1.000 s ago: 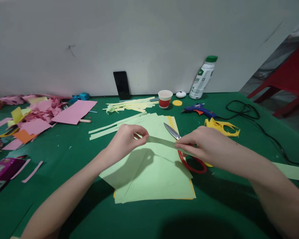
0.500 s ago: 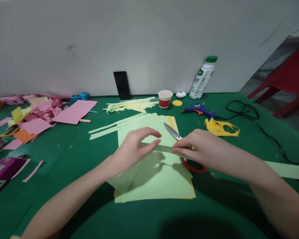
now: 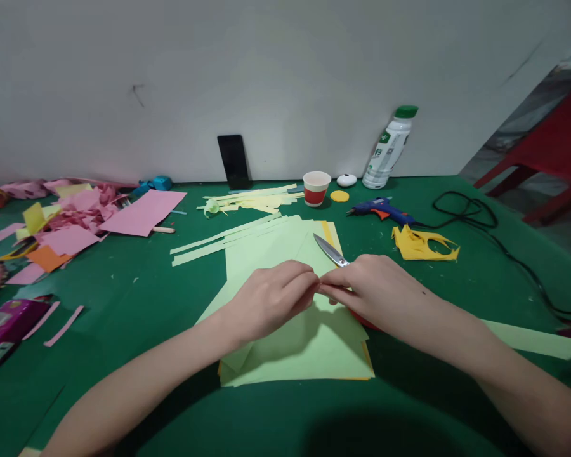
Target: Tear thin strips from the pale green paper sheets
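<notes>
My left hand [image 3: 276, 295] is closed, its fingertips pinched against those of my right hand [image 3: 368, 282] above a stack of light green paper sheets [image 3: 285, 355]. Between them they grip a light green paper strip [image 3: 528, 339], whose long tail shows beyond my right forearm; the part at the fingertips is hidden. Beneath my right hand lie scissors [image 3: 330, 249], blades pointing away to the left, with the red handles mostly covered. Cut green strips [image 3: 209, 244] lie by the stack's far left corner.
Behind the stack stand a paper cup [image 3: 316, 190], a phone [image 3: 234, 162] and a leaning bottle [image 3: 387, 152]. A blue glue gun [image 3: 380, 211] with a black cord and a yellow paper scrap [image 3: 423, 244] lie right. Pink paper scraps [image 3: 83, 212] crowd the left, near a purple box [image 3: 9, 330].
My left hand has moved right and closed its fingers at the strip, meeting my right fingertips. My right hand has shifted slightly left, and the strip's tail has swung at the right.
</notes>
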Motion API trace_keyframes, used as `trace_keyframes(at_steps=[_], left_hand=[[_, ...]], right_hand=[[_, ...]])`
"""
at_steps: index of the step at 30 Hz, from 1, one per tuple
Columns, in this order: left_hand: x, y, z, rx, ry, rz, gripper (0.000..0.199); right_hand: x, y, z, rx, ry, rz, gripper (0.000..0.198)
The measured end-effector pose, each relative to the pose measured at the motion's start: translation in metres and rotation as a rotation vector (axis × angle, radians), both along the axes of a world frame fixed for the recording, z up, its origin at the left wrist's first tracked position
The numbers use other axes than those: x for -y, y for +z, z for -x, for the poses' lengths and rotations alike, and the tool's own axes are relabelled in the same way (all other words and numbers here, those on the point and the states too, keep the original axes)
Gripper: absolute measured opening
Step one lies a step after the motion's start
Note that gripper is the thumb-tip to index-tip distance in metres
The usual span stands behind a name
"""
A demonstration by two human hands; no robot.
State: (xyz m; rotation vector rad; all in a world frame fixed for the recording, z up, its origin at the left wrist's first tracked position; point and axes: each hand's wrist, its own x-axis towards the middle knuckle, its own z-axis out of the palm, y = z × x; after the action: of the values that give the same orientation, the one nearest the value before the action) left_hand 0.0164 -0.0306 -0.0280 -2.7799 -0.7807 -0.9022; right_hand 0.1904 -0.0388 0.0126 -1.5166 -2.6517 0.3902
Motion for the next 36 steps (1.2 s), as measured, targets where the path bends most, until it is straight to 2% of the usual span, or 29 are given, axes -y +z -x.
trace_keyframes(at_steps=[4,7,12,15,17,20,23,30,36], left_hand=[[0.001,0.004,-0.001,0.147,0.018,0.366,0.011],[-0.002,0.008,0.002,0.212,0.049,0.485,0.008],[-0.019,0.013,0.013,0.175,0.206,0.475,0.008],[-0.025,0.016,0.017,0.187,0.246,0.463,0.008],[-0.023,0.016,0.016,0.209,0.205,0.415,0.009],[-0.015,0.012,0.01,0.19,0.05,0.334,0.013],[-0.006,0.006,0.004,0.155,-0.059,0.331,0.013],[-0.001,0.006,0.001,0.181,-0.022,0.445,0.013],[-0.003,0.008,0.002,0.19,-0.003,0.432,0.011]], right_hand=[[0.001,0.0,0.004,-0.008,0.009,-0.024,0.031],[0.002,0.003,0.004,0.011,-0.007,-0.055,0.034],[0.0,0.011,-0.008,0.002,-0.063,-0.073,0.037],[-0.002,0.014,-0.015,-0.008,-0.093,-0.062,0.041],[-0.002,0.013,-0.015,-0.02,-0.087,-0.044,0.041],[-0.003,0.007,-0.01,-0.036,-0.041,-0.017,0.035],[-0.002,0.002,-0.003,-0.039,-0.005,-0.015,0.033],[0.002,0.002,-0.001,-0.028,0.018,-0.057,0.033],[0.002,0.003,0.0,-0.015,0.031,-0.067,0.033]])
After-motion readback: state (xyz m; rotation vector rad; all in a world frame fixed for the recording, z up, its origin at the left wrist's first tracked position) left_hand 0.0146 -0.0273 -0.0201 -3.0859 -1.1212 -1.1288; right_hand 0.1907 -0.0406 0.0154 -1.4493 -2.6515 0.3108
